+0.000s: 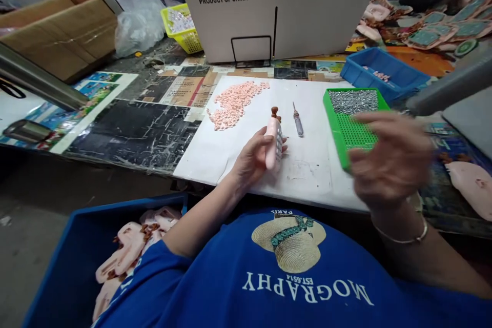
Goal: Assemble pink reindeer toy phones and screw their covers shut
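While left hand (251, 156) grips pink piece (271, 146), right hand (390, 159) blurs.

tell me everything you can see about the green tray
The green tray is bright, shallow and oblong, apparently plastic, with low walls and a floor full of small holes. It sits level at the right of the white sheet, near the blue bin. Small silvery pieces cover its far end. The blurred right hand hides its near right part; whether they touch is unclear.

On the bench (126, 128), the screwdriver (298, 122) lies between the small rings (236, 104) and the perforated basket (353, 123).
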The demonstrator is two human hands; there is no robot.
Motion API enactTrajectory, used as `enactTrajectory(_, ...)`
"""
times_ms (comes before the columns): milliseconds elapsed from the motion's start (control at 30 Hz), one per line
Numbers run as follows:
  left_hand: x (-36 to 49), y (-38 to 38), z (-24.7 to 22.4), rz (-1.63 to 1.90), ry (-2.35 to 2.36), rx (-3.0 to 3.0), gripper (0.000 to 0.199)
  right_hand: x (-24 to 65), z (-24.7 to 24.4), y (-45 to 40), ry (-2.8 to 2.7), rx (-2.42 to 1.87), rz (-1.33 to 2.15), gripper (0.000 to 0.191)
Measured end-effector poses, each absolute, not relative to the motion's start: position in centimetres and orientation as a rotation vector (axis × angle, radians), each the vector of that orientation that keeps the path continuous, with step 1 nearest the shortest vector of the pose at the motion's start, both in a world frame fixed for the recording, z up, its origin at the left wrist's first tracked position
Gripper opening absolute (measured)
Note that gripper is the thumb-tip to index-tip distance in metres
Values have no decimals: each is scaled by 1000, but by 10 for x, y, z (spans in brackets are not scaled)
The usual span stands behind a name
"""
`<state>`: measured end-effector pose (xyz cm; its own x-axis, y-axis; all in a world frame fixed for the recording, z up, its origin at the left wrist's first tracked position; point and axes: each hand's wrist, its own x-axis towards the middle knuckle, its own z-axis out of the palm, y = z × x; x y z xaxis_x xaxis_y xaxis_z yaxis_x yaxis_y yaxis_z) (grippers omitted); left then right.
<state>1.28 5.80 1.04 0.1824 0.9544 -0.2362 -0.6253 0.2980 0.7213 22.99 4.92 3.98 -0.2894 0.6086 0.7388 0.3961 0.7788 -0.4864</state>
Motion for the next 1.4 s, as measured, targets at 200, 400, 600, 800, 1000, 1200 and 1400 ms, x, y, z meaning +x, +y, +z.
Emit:
enactTrajectory(200, 15, 49, 13, 1318, 644, 413, 43, 184, 6, 42, -2178, -638, 248, 44)
enactTrajectory(400, -1, 46, 4, 1250, 690, 522, 46, 185, 9, 50, -2196, -612, 384, 33)
enactTrajectory(600, -1, 40, 1, 1335, 816, 620, 84, 188, 9, 53, -2239, -611, 430, 45)
enactTrajectory(800, -5, 34, 1, 1272, 749, 587, 77, 187, 12, 50, -2272, -635, 423, 42)
enactTrajectory(1000, -14, 34, 1, 1252, 755, 586, 63, 192, 11, 50, -2297, -561, 359, 46)
enactTrajectory(1200, -16, 34, -3, 1246, 756, 623, 65, 194, 15, 50, -2297, -565, 392, 48)
enactTrajectory(1400, -17, 33, -4, 1254, 743, 615, 69, 195, 13, 50, -2292, -560, 395, 52)
